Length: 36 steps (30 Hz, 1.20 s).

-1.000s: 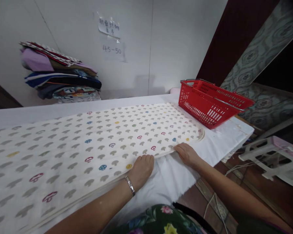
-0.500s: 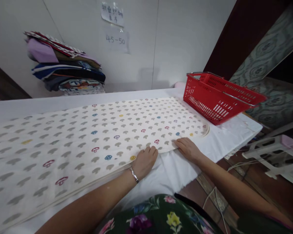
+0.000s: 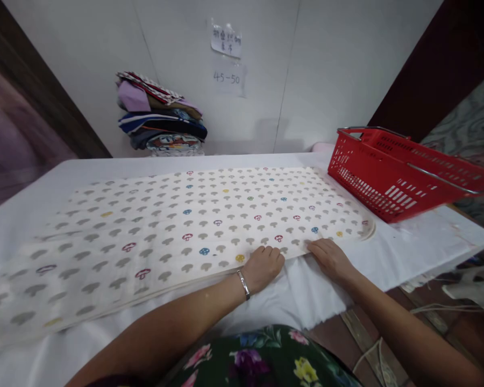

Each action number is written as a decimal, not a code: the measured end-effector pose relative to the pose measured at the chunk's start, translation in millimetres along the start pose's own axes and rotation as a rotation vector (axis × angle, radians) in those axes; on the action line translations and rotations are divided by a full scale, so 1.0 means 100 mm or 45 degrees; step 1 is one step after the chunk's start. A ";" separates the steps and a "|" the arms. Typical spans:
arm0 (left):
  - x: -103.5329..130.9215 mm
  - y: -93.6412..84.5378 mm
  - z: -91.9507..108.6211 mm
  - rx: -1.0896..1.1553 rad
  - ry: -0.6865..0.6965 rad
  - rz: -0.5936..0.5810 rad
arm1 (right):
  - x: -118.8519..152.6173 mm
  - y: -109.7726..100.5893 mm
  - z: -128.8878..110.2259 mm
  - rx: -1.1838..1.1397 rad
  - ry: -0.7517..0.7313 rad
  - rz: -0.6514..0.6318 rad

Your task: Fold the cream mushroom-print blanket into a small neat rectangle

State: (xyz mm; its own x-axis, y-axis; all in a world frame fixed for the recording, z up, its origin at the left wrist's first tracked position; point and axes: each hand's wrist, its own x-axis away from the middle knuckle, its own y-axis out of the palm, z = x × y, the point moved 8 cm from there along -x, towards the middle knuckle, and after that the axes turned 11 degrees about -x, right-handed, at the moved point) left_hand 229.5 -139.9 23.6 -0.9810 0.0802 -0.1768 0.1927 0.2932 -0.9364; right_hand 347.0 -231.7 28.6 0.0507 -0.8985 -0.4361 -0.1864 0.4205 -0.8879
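Observation:
A long cream cloth (image 3: 210,236) printed with grey, red, blue and yellow mushrooms lies folded in layers along the table. Its near edge runs under both hands. My left hand (image 3: 263,267), with a silver bracelet on the wrist, has its fingers curled closed over that edge. A short way to the right, my right hand (image 3: 329,259) pinches the same edge, fingers together and thumb hidden. The cloth lies mostly flat, with its rounded right end beyond my right hand.
A red plastic basket (image 3: 391,183) with metal handles stands at the table's right end. Folded fabrics (image 3: 161,118) are piled at the back left. Handwritten paper signs (image 3: 226,78) hang on the wall. A white stool (image 3: 478,290) and cords are beyond the table (image 3: 423,252).
The view has swung left, so everything sits farther right and the cloth's left end shows. Both hands stay at about the same places on the cloth's edge.

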 end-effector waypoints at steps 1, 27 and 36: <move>0.00 0.00 0.00 -0.002 -0.008 0.004 | 0.01 0.00 0.00 0.006 -0.012 0.001; 0.05 0.01 0.02 0.156 -0.221 0.143 | -0.21 0.30 -0.36 -0.039 -0.177 -0.112; 0.39 0.01 -0.05 0.061 -0.226 0.181 | -0.11 0.33 -0.30 -0.118 -0.255 -0.060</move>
State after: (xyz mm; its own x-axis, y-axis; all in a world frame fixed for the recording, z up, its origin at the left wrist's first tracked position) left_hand 191.8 -132.0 17.6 -0.9337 -0.0524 -0.3541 0.3317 0.2453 -0.9109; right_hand 310.6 -211.6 8.2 0.2539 -0.8699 -0.4229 -0.2681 0.3568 -0.8949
